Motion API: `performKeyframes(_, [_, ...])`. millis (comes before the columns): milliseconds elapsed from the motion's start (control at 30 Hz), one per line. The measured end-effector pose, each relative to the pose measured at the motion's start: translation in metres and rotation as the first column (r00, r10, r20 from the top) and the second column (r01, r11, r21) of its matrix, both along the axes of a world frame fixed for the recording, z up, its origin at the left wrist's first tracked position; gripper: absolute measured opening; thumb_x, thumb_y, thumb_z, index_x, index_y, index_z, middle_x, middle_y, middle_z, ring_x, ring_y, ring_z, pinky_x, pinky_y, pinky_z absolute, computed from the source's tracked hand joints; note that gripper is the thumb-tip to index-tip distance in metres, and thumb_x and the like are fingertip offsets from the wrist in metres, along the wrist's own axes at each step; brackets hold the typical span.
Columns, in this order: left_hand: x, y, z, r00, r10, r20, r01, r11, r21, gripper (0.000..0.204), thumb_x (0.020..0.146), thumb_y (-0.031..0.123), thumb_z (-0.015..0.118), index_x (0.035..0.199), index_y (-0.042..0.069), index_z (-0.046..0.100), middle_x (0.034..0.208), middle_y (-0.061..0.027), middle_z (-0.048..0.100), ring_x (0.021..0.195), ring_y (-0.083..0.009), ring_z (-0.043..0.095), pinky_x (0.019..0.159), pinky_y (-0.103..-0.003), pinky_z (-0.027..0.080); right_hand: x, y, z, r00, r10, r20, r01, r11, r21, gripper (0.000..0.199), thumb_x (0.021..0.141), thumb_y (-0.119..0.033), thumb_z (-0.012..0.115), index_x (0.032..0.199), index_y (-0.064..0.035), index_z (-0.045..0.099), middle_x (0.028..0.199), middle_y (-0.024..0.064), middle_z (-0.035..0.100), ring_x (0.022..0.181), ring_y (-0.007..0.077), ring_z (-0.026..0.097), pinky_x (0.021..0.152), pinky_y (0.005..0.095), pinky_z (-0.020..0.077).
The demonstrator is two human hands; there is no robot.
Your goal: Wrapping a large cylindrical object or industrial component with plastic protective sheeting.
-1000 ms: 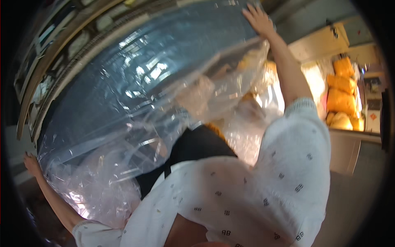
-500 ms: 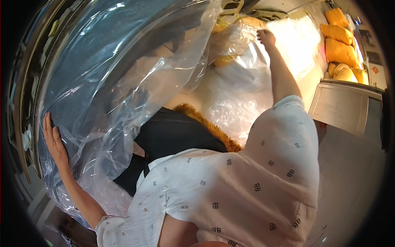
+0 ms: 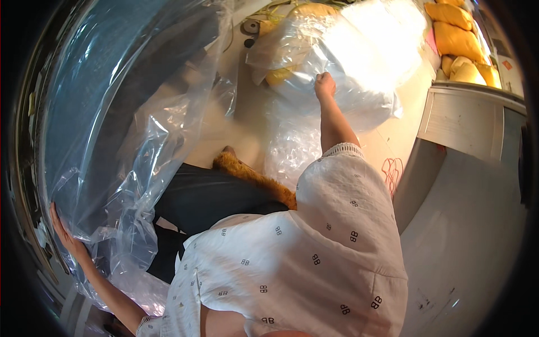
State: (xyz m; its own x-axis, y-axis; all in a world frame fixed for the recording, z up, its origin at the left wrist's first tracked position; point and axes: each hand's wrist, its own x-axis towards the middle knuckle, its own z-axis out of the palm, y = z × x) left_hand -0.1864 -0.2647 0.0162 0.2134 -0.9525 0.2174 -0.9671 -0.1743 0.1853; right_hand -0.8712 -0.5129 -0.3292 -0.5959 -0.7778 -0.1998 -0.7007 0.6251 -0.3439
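Observation:
A large sheet of clear plastic film (image 3: 120,121) drapes over the surface on the left and hangs in folds beside my black-clad leg. My left hand (image 3: 66,233) lies against its outer edge with the fingers stretched out. Ahead and to the right, a crumpled heap of clear plastic (image 3: 297,143) covers part of the floor. In its upper part my right hand (image 3: 325,85) is closed, pinching the film. Yellow wrapped bundles (image 3: 281,74) show partly under and behind that heap. Strong light washes out its far right side.
Orange-yellow bundles (image 3: 457,39) are stacked at the far right, by a pale cabinet (image 3: 463,118). A loop of red cord (image 3: 392,173) lies on the tiled floor near it. Brown fur trim (image 3: 252,174) borders the seat under my leg. A dark rail (image 3: 25,168) runs along the left.
My right hand has come nearer and to the left, and the plastic heap has spread toward me. My left hand sits lower in the picture, still flat on the film. The view has shifted.

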Motion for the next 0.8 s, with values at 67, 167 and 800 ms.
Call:
performKeyframes(67, [-0.001,-0.001,0.001,1.000,-0.017,-0.004,0.017,1.000,-0.003,0.042,0.093,0.022,0.031,0.130,0.004,0.039,0.133,-0.0099,0.041,0.126,-0.0238,0.033,0.105,-0.033,0.020,-0.015,0.011,-0.006,0.999,-0.027,0.031,0.030,0.995,-0.093,0.023,0.078,-0.026,0.060,0.084,-0.0034,0.061,0.082,0.0121,0.065,0.085,0.0295,0.061,0.075,0.0405,0.0462])
performKeyframes(167, [0.003,0.000,-0.001,0.999,-0.040,0.009,0.040,0.999,-0.014,0.042,0.093,0.021,0.032,0.131,0.004,0.039,0.133,-0.0103,0.041,0.126,-0.0237,0.034,0.105,-0.033,0.020,-0.051,0.028,-0.012,0.652,0.036,0.757,0.097,0.987,-0.130,0.023,0.077,-0.025,0.062,0.084,-0.0028,0.060,0.082,0.0121,0.065,0.083,0.0310,0.060,0.075,0.0409,0.0460])
performKeyframes(800, [-0.087,-0.062,0.019,0.996,-0.094,0.006,0.094,0.978,-0.186,0.037,0.087,0.001,0.047,0.124,0.006,0.047,0.123,-0.0111,0.049,0.113,-0.0218,0.049,0.093,-0.032,0.040,0.037,0.051,0.195,0.218,0.404,0.888,0.309,0.835,-0.456,0.013,0.086,-0.015,0.051,0.092,-0.0038,0.053,0.078,0.0036,0.056,0.066,0.0135,0.055,0.061,0.0295,0.0467])
